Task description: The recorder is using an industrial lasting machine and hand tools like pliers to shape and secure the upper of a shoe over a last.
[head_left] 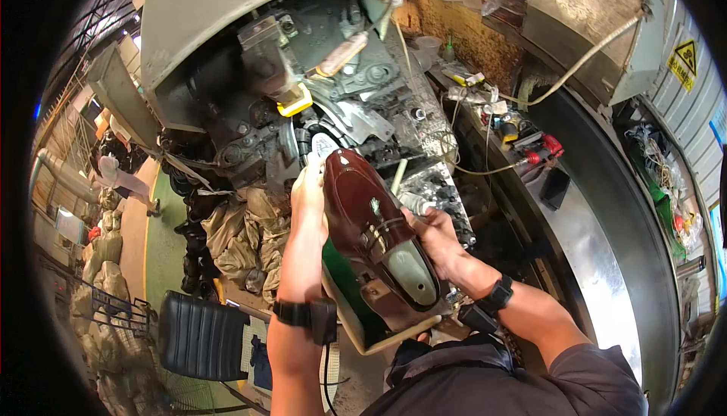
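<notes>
A glossy dark red leather shoe (356, 196) lies lengthwise between my hands, toe pointing away toward the machine. A pale green form (411, 274) fills its opening at the near end. My left hand (308, 196) is closed along the left side of the toe, its fingertips partly hidden. On the right side, my right hand (438, 238) grips the shoe near its middle, thumb against the leather. Just past those fingers is a whitish ribbed piece (415, 202); whether they touch it I cannot tell. A pale flat piece (324, 144) shows beyond the toe.
Ahead stands a hooded machine (250, 132) with metal jaws and a yellow-edged part (295, 100). Below the shoe is a green-lined bin (344, 317). A black chair (201, 336) is at left; a conveyor (598, 264) curves along the right, near a red tool (547, 148).
</notes>
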Available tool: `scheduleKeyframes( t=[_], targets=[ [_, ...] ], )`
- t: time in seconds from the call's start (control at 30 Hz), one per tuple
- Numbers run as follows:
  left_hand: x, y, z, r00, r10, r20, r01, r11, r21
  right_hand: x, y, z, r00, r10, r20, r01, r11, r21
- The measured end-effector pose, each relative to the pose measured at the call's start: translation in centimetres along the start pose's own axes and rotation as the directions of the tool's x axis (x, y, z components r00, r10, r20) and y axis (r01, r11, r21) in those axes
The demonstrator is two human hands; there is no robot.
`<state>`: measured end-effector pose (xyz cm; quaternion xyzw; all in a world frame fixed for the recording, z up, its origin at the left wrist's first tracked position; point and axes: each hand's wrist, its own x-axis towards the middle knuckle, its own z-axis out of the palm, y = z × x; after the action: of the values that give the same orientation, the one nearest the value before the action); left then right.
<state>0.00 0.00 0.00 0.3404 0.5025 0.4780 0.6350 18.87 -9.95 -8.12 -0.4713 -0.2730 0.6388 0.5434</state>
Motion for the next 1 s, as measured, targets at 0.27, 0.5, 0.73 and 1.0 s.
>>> scheduleKeyframes(
  t=[0.27,0.5,0.73,1.0],
  targets=[
    [-2.1,-5.1,-6.1,0.978,0.087,-0.191,-0.146,0.936,-0.320,7.0,-0.3,8.4,0.998,0.013,0.061,-0.033,0.940,0.339],
    [2.7,-5.0,-6.5,0.973,-0.012,-0.232,-0.088,0.905,-0.416,13.6,1.9,9.3,0.995,-0.076,-0.067,0.091,0.962,0.258],
    [6.4,-5.3,-8.5,0.982,-0.031,-0.187,-0.037,0.936,-0.350,16.0,1.2,10.9,0.996,-0.023,-0.087,0.047,0.959,0.279],
    [7.1,-5.7,-7.9,0.972,-0.088,-0.219,-0.014,0.903,-0.429,17.1,1.8,10.0,0.992,-0.039,-0.118,0.046,0.997,0.058]
  ],
)
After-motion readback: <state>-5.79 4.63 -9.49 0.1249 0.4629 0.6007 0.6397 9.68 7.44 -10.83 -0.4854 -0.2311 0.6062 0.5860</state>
